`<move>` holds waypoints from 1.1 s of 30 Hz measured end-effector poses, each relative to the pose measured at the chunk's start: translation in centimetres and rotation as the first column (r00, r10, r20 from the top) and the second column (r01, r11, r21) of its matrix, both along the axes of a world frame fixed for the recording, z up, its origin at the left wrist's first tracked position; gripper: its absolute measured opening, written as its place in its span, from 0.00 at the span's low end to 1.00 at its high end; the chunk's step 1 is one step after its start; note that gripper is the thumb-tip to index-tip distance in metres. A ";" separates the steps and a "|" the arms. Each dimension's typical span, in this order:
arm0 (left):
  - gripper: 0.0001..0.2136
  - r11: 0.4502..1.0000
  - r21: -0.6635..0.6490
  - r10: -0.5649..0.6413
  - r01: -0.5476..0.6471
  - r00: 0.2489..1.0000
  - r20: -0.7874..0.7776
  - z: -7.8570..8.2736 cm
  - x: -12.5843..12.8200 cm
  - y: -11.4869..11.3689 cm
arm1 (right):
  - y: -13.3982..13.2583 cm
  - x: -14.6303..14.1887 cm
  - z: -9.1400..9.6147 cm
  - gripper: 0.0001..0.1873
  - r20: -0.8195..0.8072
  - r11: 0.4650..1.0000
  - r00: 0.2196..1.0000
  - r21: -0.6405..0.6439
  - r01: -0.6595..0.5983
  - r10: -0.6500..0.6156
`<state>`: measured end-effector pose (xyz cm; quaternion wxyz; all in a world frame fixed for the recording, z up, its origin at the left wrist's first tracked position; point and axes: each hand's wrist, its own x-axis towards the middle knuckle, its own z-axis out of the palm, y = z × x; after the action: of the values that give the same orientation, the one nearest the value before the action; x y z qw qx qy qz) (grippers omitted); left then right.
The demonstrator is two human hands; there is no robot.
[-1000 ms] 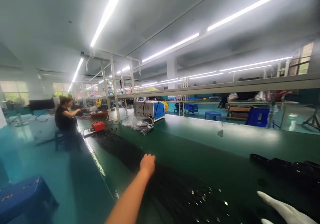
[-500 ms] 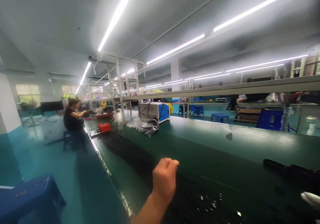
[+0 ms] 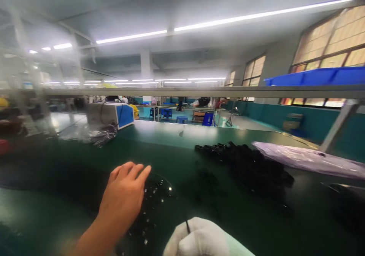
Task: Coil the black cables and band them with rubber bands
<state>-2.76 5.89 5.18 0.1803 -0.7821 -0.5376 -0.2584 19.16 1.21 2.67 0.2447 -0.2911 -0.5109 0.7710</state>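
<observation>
My bare left hand (image 3: 124,197) lies flat with fingers stretched out on a mass of black cables (image 3: 148,206) with small shiny ends, spread along the dark green bench (image 3: 176,149). My right hand (image 3: 199,239), in a white glove, is curled at the bottom edge and pinches a thin black cable end that sticks up between its fingers. A heap of coiled black cables (image 3: 245,161) lies farther right on the bench, apart from both hands.
A white and blue machine box (image 3: 111,115) stands at the back left beside a clear bag of black cables (image 3: 94,134). A pale plastic bag (image 3: 305,159) lies at the right. A metal rail (image 3: 199,92) crosses above the bench, with a blue bin (image 3: 316,76) on it.
The view has swung to the right. My left hand has opened flat on the cables, and my gloved right hand has come in at the bottom, closed on a cable end.
</observation>
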 end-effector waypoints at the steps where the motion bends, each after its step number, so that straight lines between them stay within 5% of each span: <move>1: 0.20 0.987 -0.032 -0.158 0.158 0.987 0.004 -0.2 0.3 -0.6 | 0.3 -0.7 -0.8 0.17 -0.076 0.999 0.997 -0.030 -0.014 0.011; 4: 0.21 0.843 -0.267 -0.479 0.467 0.878 0.024 0.1 1.8 -2.5 | 0.9 -2.1 -3.5 0.18 -0.301 0.985 0.953 -0.160 -0.060 0.009; 9: 0.05 0.702 -0.511 -0.552 0.496 0.833 0.050 2.3 3.4 -2.5 | 1.0 -2.3 -6.4 0.21 -0.416 0.941 0.905 -0.260 -0.215 0.092; 12: 0.04 0.607 -0.596 -0.590 0.525 0.801 0.105 2.9 3.3 -1.3 | 1.1 -1.7 -6.9 0.25 -0.378 0.939 0.916 -0.247 -0.241 0.135; 18: 0.07 0.559 -0.611 -0.630 0.561 0.767 0.127 2.8 3.3 1.0 | 1.1 -1.9 -7.2 0.50 -0.274 0.949 0.960 -0.282 -0.141 0.061; 20: 0.07 0.560 -0.622 -0.633 0.547 0.767 0.104 2.9 3.6 1.3 | 1.1 -2.3 -6.9 0.46 -0.279 0.960 0.960 -0.256 -0.110 0.035; 24: 0.08 0.581 -0.596 -0.626 0.554 0.773 0.108 3.2 4.5 1.5 | 1.1 -2.4 -6.1 0.23 -0.262 0.985 0.965 -0.160 -0.069 0.025; 26: 0.08 0.588 -0.576 -0.614 0.568 0.777 0.140 3.0 5.0 1.6 | 1.1 -1.9 -5.8 0.21 -0.285 0.981 0.958 -0.171 -0.087 0.035; 31: 0.12 0.584 -0.510 -0.517 0.631 0.774 0.365 -1.2 5.2 2.4 | 1.0 1.6 -3.2 0.24 -0.509 0.994 0.861 -0.096 -0.043 -0.012; 33: 0.16 0.647 -0.471 -0.437 0.599 0.798 0.415 -3.9 4.8 2.6 | 1.1 3.5 -1.5 0.26 -0.606 0.995 0.792 -0.102 0.013 -0.072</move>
<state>2.03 8.51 1.24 -0.2229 -0.8779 -0.3598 -0.2239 22.63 2.35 1.22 0.3994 -0.0501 -0.3620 0.8408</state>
